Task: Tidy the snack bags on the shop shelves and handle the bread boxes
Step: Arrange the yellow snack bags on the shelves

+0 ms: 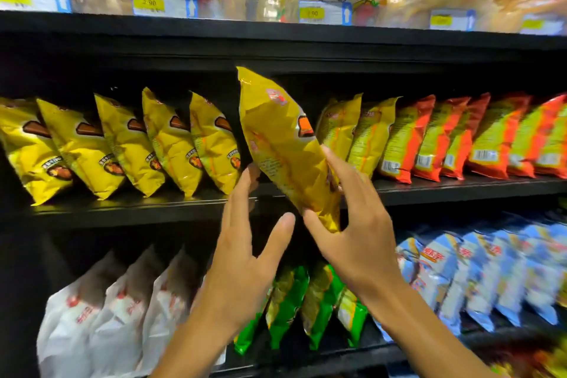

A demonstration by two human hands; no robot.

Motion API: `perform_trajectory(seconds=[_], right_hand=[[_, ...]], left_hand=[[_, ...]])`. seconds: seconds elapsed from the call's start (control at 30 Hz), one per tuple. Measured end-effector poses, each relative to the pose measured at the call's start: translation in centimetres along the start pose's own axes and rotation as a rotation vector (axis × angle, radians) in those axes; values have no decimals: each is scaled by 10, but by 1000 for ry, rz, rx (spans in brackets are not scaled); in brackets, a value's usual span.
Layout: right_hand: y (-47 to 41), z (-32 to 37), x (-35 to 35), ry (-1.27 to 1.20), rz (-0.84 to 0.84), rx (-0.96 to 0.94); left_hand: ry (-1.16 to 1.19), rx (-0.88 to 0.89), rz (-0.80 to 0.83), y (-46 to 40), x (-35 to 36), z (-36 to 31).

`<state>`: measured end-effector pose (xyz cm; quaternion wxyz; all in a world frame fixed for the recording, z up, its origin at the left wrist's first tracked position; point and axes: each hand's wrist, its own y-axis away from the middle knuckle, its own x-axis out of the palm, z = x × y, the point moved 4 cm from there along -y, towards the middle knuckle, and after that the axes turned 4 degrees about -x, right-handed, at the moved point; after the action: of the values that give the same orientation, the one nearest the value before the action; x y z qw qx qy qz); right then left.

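**Yellow snack bag held at the middle shelf gap**

The right hand (352, 224) grips the lower end of the yellow snack bag (276, 138), thumb on the near face and fingers up the far side, so the bag can be steered from its base. The left hand (242, 242) is unclenched with straight fingers; its fingertips (251, 173) touch the bag's left edge, apparently to steady and align it. The bag is tilted, top leaning left, which matches the lean of the 5 yellow bags (122, 144) just beside it on the middle shelf (138, 209). It sits in the gap between that row and the yellow-green bags (356, 132) to its right, its base in front of the shelf edge. Judged step: seating the bag into the row. No bread boxes are visible
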<state>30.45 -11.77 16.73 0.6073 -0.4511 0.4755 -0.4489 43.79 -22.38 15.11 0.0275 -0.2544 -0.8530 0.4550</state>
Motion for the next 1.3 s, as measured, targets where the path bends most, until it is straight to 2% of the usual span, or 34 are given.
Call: perform_trajectory(seconds=[0.1,0.23,0.4,0.53,0.67,0.83,0.9,1.07,1.3], right_hand=[[28,11,-12,-76,0,-76],[74,17,-26,-199,77,-123],[140,16,-45,-307,223,-74],[171,-1,-73,-399,143,106],[177,-22,-92,-584,18,452],[192,-37,-98,-868,197,783],[205,-36,-101,-927,248,825],[229,-34,-110,-889,171,905],[263,-31,-109,-889,200,1015]], left_hand=[[243,-59,3,22,27,-18],[401,-230,-79,53,48,-14],[389,-384,-216,96,66,-4],[386,-506,-164,135,79,10],[355,-574,-53,164,94,13],[345,-591,80,200,109,14],[361,-622,102,210,112,15],[363,-688,199,228,122,18],[356,-762,7,235,128,28]])
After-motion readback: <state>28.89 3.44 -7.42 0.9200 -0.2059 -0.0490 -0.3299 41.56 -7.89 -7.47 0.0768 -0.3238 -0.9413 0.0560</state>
